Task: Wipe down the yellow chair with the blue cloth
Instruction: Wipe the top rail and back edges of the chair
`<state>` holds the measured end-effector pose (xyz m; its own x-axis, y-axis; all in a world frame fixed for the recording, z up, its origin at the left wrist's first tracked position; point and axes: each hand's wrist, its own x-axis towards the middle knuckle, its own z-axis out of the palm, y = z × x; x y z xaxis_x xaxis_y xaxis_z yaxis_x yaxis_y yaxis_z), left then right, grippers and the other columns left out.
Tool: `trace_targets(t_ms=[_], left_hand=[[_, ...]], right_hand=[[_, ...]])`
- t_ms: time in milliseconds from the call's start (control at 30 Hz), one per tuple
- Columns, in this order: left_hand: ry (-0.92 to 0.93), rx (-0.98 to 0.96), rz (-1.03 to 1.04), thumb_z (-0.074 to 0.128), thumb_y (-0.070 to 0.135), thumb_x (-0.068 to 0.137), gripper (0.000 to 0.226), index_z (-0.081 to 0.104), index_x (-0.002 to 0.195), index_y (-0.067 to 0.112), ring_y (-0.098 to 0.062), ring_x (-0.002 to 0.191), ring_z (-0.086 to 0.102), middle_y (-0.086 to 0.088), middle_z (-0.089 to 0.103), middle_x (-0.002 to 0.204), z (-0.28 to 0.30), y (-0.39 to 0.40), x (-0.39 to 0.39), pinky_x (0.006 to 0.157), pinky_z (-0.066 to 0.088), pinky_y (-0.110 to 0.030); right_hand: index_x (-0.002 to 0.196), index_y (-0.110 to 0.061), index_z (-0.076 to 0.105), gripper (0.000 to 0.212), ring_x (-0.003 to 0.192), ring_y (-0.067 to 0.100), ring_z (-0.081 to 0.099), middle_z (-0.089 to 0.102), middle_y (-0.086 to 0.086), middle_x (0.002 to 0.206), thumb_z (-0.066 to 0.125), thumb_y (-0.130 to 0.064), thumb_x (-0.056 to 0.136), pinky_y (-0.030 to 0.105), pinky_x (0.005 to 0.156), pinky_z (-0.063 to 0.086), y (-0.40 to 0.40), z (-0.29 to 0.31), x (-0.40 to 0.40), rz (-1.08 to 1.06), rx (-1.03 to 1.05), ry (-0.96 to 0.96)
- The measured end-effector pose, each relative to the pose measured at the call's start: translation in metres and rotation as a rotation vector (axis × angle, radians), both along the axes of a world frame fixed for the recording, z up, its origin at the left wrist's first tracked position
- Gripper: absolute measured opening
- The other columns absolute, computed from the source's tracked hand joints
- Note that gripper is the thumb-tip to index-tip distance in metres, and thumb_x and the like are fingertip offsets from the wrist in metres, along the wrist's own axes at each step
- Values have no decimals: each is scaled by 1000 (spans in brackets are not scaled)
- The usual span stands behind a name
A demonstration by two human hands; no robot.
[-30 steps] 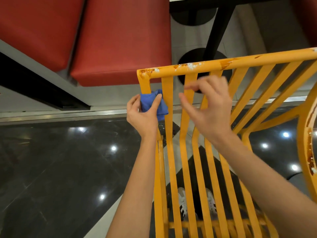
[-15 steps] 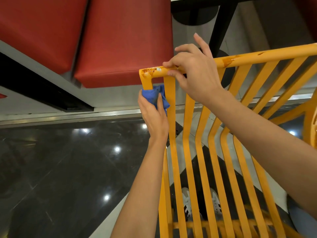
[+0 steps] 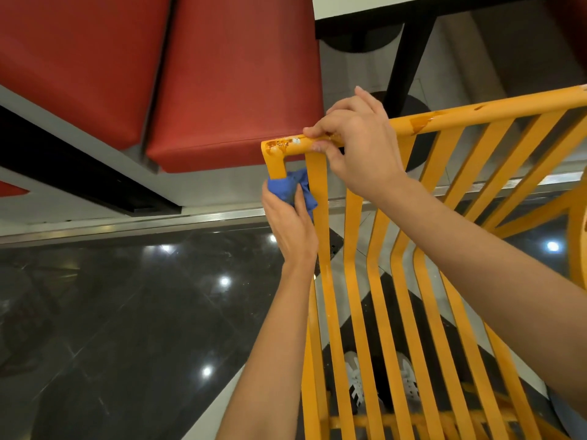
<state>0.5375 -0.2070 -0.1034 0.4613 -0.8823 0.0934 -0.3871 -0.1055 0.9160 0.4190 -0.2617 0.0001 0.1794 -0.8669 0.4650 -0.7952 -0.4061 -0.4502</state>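
left hand (image 3: 290, 217) grips blue cloth (image 3: 287, 187) | right hand (image 3: 359, 144) grips yellow chair (image 3: 355, 281) rail | rail stained, chipped

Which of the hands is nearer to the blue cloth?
The left. The left hand grips the blue cloth against the chair's corner post; the right hand holds the top rail above it.

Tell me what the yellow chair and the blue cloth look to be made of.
Yellow chair: probably painted metal; thin flat slats, glossy coat chipped to brown at the top corner. Blue cloth: soft fabric, matte, bunched in folds in the left hand.
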Motion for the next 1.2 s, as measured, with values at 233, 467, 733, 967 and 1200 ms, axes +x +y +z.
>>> trace_targets(t_ms=[233, 467, 733, 967, 1200], left_hand=[[-173, -13, 22, 43, 37, 100, 48, 37, 138, 8, -24, 106, 58, -8, 57, 120, 11, -11, 1, 86, 51, -43], [-25, 83, 52, 45, 31, 100, 24, 46, 120, 18, -17, 93, 60, -1, 60, 103, 4, 5, -2, 82, 51, -46], [62, 97, 39, 46, 38, 95, 33, 56, 110, 11, -24, 79, 60, -7, 63, 91, -4, 6, 2, 75, 51, -44], [270, 54, -9, 47, 15, 96, 28, 59, 92, 40, -22, 65, 59, -16, 61, 76, 31, 5, -8, 61, 50, -35], [179, 28, -30, 47, 44, 95, 39, 43, 128, 25, -34, 85, 59, -14, 59, 100, 0, -11, 2, 75, 52, -54]], right_hand=[[104, -22, 75, 19, 104, 18, 57, 70, -6, 94, 68, -26, 87, 31, 117, 12, 0, 1, -2, -32, 6, 18], [101, -21, 76, 17, 102, 19, 58, 71, -6, 91, 70, -25, 86, 34, 118, 14, 1, 4, 2, -42, 33, 21], [102, -21, 75, 17, 103, 16, 58, 70, -6, 93, 70, -22, 86, 29, 118, 11, -1, 3, -1, -11, 64, -16], [100, -13, 73, 14, 100, 19, 64, 74, -1, 102, 68, -14, 87, 29, 113, 26, -6, 4, 1, 66, 164, -76], [104, -17, 73, 16, 102, 18, 62, 71, -4, 106, 66, -18, 89, 38, 88, 49, -3, 5, 0, 39, 214, -75]])
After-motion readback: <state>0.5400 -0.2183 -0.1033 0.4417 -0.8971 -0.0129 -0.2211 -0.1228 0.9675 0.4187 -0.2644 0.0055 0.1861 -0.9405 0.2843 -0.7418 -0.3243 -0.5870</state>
